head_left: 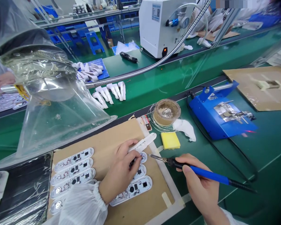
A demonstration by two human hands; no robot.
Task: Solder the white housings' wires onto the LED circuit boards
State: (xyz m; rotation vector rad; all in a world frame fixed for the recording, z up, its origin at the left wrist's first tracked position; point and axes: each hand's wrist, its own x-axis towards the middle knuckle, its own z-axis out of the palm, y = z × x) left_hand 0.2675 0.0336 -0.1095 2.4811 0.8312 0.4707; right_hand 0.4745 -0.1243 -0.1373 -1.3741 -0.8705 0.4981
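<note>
Gripping a soldering iron (201, 173), the right hand (199, 184) aims its tip just right of the left hand (121, 172), whose fingers (134, 156) pinch a near-centre circuit board (140, 157); a slip could burn them.

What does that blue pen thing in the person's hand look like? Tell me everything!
It is a soldering iron with a blue handle, a black collar and a thin metal tip. The right hand grips it like a pen. It lies slanted, tip pointing left toward the circuit boards, not touching them. A black cord leaves its back end.
</note>
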